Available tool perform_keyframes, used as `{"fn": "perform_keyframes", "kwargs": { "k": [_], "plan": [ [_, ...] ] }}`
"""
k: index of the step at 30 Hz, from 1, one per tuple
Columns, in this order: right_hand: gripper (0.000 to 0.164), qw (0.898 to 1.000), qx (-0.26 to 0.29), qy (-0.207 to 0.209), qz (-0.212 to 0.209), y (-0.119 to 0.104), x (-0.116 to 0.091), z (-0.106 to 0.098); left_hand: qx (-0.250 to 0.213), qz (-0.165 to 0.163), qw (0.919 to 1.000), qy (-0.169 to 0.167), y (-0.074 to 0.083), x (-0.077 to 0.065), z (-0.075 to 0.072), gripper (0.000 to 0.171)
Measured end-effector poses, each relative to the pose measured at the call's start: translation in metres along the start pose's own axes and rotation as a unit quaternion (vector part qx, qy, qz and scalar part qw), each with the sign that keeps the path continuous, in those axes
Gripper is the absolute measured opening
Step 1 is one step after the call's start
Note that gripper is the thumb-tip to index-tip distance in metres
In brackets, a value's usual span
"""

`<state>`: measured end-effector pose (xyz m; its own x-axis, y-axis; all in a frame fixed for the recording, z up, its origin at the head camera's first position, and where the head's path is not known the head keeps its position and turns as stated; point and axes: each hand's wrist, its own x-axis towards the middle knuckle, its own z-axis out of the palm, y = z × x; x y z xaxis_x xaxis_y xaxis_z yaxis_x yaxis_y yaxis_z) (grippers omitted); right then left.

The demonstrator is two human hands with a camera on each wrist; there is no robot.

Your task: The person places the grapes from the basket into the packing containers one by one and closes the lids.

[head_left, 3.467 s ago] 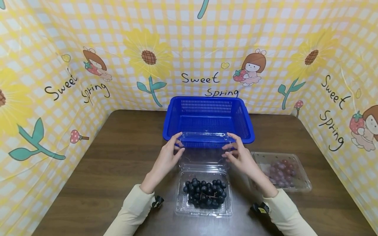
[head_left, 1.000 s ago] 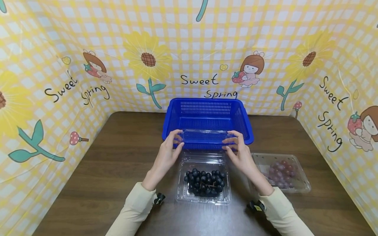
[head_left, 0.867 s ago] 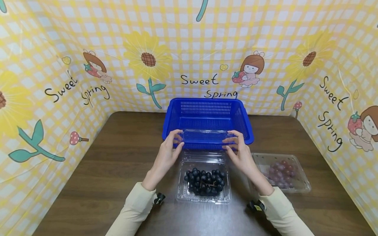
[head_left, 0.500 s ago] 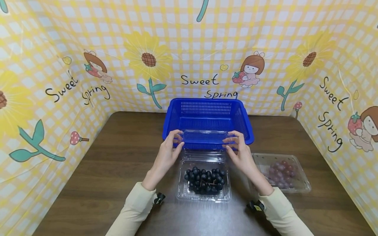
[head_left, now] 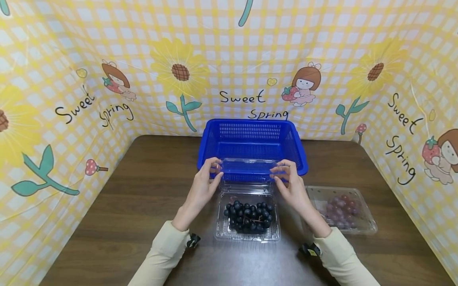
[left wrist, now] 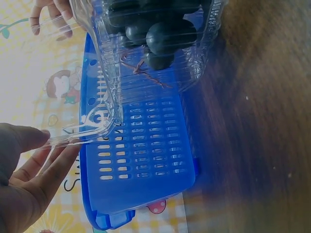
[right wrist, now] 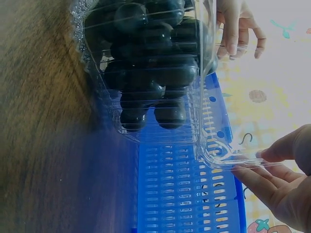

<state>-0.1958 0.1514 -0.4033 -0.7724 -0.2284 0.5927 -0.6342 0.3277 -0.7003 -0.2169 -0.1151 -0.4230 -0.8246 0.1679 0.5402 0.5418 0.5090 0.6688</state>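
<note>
In the head view, dark grapes (head_left: pixel 248 217) lie in a clear plastic clamshell box (head_left: pixel 247 238) whose lid (head_left: pixel 247 167) stands up, opened away from me. My left hand (head_left: pixel 204 184) pinches the lid's left side; the right hand (head_left: pixel 291 184) pinches its right side. The left wrist view shows thumb and fingers of the left hand (left wrist: pixel 26 182) on the thin lid edge (left wrist: pixel 73 135). Likewise, the right hand (right wrist: pixel 286 179) grips the lid edge in the right wrist view, the box with its grapes (right wrist: pixel 146 68) beside it.
A blue slotted basket (head_left: pixel 250 129) stands at the back of the brown table (head_left: pixel 143 206), just behind the lid. To the right lies a clear box (head_left: pixel 368 226) of reddish grapes, partly behind the right forearm. Checked cloth (head_left: pixel 229 51) hangs around the back and sides.
The dark-grape box has moved away from me, toward the basket, over these seconds, still creeping forward lately. Both hands rose slightly at first, then kept nearly the same place on the lid.
</note>
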Motion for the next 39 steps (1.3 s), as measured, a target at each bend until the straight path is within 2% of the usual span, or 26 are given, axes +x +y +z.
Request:
{"fn": "perform_keyframes", "kwargs": {
  "k": [9,16,19,26,34,39],
  "plan": [
    [0.039,1.000,-0.003,0.008,-0.011,0.003,-0.001,0.001,0.001,0.006,1.0000,0.004,-0.001,-0.001,0.001,0.031],
    [0.041,1.000,-0.024,0.017,-0.001,0.032,-0.007,0.004,0.001,0.008,1.0000,0.002,-0.001,-0.003,0.002,0.031],
    [0.040,0.999,-0.039,0.020,-0.001,0.037,-0.009,0.004,0.000,0.010,0.9999,0.003,-0.001,-0.003,0.003,0.031],
    [0.037,0.998,-0.053,0.019,-0.012,0.038,-0.007,0.003,0.001,0.015,0.9998,0.013,-0.003,-0.002,0.006,0.030],
    [0.034,0.999,-0.042,0.012,-0.016,0.031,-0.007,0.001,0.001,0.021,0.9995,0.021,-0.002,-0.003,0.007,0.030],
    [0.034,0.999,-0.044,0.015,-0.020,0.036,-0.007,0.002,0.000,0.025,0.9994,0.024,-0.001,-0.003,0.007,0.030]
  ]
}}
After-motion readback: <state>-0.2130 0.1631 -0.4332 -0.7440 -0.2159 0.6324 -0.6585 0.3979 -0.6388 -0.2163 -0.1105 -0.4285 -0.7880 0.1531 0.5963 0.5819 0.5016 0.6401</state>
